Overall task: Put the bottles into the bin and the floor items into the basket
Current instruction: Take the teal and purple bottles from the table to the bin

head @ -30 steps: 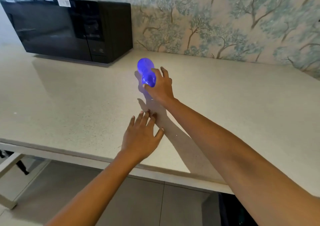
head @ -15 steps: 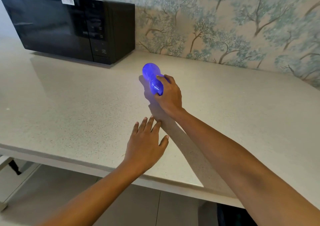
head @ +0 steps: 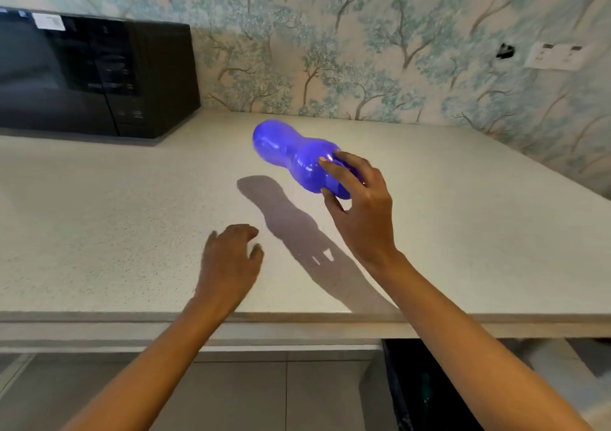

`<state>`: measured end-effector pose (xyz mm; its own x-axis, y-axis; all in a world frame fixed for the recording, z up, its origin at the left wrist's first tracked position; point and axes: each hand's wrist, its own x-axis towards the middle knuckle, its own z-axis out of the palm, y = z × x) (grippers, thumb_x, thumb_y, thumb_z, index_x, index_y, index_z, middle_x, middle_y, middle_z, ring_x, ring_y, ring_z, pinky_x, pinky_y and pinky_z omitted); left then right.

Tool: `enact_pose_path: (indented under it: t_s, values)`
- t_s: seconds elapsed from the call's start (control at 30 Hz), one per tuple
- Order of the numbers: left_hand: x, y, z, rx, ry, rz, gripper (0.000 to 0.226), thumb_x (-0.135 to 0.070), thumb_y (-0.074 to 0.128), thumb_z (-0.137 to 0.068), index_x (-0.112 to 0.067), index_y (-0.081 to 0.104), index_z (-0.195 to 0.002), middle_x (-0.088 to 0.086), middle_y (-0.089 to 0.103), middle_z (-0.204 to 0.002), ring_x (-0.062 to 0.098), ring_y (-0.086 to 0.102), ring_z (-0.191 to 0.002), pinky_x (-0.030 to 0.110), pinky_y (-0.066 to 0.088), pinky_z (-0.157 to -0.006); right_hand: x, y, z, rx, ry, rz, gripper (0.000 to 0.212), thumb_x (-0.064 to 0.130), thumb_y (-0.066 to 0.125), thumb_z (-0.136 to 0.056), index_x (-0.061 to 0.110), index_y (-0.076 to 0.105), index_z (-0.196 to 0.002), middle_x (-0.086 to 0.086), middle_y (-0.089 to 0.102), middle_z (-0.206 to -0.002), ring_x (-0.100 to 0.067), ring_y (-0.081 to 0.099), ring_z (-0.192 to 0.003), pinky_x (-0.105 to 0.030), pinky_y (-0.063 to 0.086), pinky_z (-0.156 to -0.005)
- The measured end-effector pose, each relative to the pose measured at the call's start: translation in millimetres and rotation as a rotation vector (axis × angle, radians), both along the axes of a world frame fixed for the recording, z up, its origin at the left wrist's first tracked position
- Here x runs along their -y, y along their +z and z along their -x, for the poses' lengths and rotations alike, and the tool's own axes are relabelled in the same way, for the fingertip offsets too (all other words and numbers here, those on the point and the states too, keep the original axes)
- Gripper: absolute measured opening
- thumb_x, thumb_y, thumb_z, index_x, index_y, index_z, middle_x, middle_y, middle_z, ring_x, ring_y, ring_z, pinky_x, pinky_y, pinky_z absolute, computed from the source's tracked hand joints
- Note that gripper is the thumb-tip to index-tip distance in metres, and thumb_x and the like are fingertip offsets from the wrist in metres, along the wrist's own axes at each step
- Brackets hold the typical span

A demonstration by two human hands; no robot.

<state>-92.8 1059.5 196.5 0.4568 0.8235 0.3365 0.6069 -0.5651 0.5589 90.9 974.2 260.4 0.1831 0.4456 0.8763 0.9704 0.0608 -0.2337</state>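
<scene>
Right hand [head: 358, 206] grips blue bottle [head: 291, 153] above speckled counter [head: 99, 219]; left hand [head: 228, 262] loose, empty; floral wallpaper [head: 380, 50].

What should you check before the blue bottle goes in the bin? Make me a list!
1. Right hand grips the blue bottle: ok, fingers wrap its near end.
2. Bottle lifted off the countertop: ok, its shadow falls apart from it.
3. Bottle closed: cannot tell, the hand hides that end.
4. Left hand free: ok, it holds nothing and hovers over the countertop.
5. Path clear of the microwave: ok, it sits well off to the left.
6. Bin ready: cannot tell, only a dark container shows under the counter edge.
</scene>
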Motion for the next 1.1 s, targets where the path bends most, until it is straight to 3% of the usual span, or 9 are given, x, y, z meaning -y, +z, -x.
enact_pose_path:
  t_s: [0.07,0.17,0.27,0.43,0.6,0.73,0.83,1.0,1.1]
  values:
    - [1.1,2.5,4.3,0.111,0.011,0.064,0.026,-0.02,0.053,-0.094,-0.015,0.062,-0.117,0.004,0.062,-0.125,0.018,0.059,-0.112,0.046,0.034,-0.112,34.6,3.3,-9.2,0.031,0.011,-0.047,0.036,0.006,0.07,-0.083,0.012,0.067,-0.118,-0.011,0.059,-0.123,-0.026,0.058,-0.11,-0.029,0.051,-0.09]
    - [16.0,12.7,3.4,0.185,0.057,0.118,0.024,-0.02,0.053,-0.095,-0.015,0.065,-0.114,0.005,0.065,-0.12,0.013,0.058,-0.101,0.03,0.043,-0.097,83.7,1.9,-21.3,0.047,0.0,-0.085,0.032,0.007,0.074,-0.082,0.01,0.069,-0.114,-0.014,0.06,-0.121,-0.025,0.058,-0.11,-0.027,0.051,-0.087]
    - [51.5,29.0,-11.5,0.318,0.052,0.11,0.028,-0.024,0.054,-0.095,-0.014,0.063,-0.12,0.004,0.065,-0.123,0.016,0.059,-0.108,0.024,0.041,-0.09,138.9,-1.5,-30.6,-0.018,0.002,-0.135,0.032,0.006,0.077,-0.08,0.007,0.069,-0.111,-0.015,0.059,-0.119,-0.024,0.058,-0.112,-0.024,0.051,-0.088]
    - [124.7,45.4,-50.3,0.693,-0.125,0.339,0.043,-0.037,0.057,-0.093,-0.025,0.051,-0.134,-0.005,0.059,-0.131,0.01,0.06,-0.116,0.035,0.048,-0.1,240.7,-7.4,-50.0,-0.355,0.156,-0.181,0.035,0.003,0.075,-0.08,0.006,0.065,-0.114,-0.011,0.054,-0.122,-0.024,0.054,-0.121,-0.037,0.055,-0.085]
    - [228.0,38.7,-90.5,0.908,-0.286,0.539,0.042,-0.034,0.053,-0.095,-0.02,0.052,-0.135,-0.003,0.062,-0.128,0.011,0.062,-0.115,0.032,0.053,-0.093,346.9,-17.3,-71.1,-0.6,0.266,-0.193,0.036,0.001,0.069,-0.081,0.011,0.062,-0.115,-0.013,0.051,-0.124,-0.024,0.052,-0.123,-0.019,0.049,-0.088]
    - [296.9,-3.4,-118.4,0.871,-0.232,0.537,0.03,-0.028,0.054,-0.096,-0.013,0.06,-0.122,0.001,0.067,-0.114,0.013,0.065,-0.107,0.035,0.051,-0.097,424.3,-39.9,-100.3,-0.703,0.132,-0.098,0.039,0.008,0.066,-0.087,0.009,0.057,-0.125,-0.012,0.05,-0.127,-0.024,0.054,-0.119,-0.024,0.05,-0.091]
    - [339.4,-44.7,-138.3,0.749,-0.217,0.609,0.026,-0.026,0.058,-0.094,-0.014,0.062,-0.116,0.003,0.07,-0.105,0.018,0.068,-0.097,0.043,0.05,-0.098,467.8,-66.2,-117.5,-0.881,0.069,-0.114,0.049,0.005,0.065,-0.087,0.007,0.046,-0.132,-0.009,0.054,-0.129,-0.011,0.059,-0.11,-0.019,0.049,-0.089]
    - [382.9,-117.5,-173.2,0.488,-0.126,0.755,0.033,-0.041,0.061,-0.083,-0.027,0.065,-0.112,-0.004,0.071,-0.106,0.017,0.069,-0.097,0.048,0.05,-0.096,507.7,-123.5,-149.8,-1.124,-0.086,-0.092,0.045,0.015,0.07,-0.081,0.013,0.053,-0.123,0.005,0.061,-0.115,0.002,0.064,-0.097,-0.011,0.052,-0.077]
    - [389.7,-151.6,-202.7,0.385,-0.065,0.837,0.037,-0.043,0.059,-0.075,-0.028,0.065,-0.108,-0.006,0.071,-0.1,0.02,0.069,-0.095,0.045,0.051,-0.095,511.8,-169.0,-174.5,-1.249,-0.223,-0.074,0.039,0.016,0.072,-0.083,0.015,0.057,-0.118,0.004,0.065,-0.11,-0.003,0.065,-0.094,-0.012,0.053,-0.073]
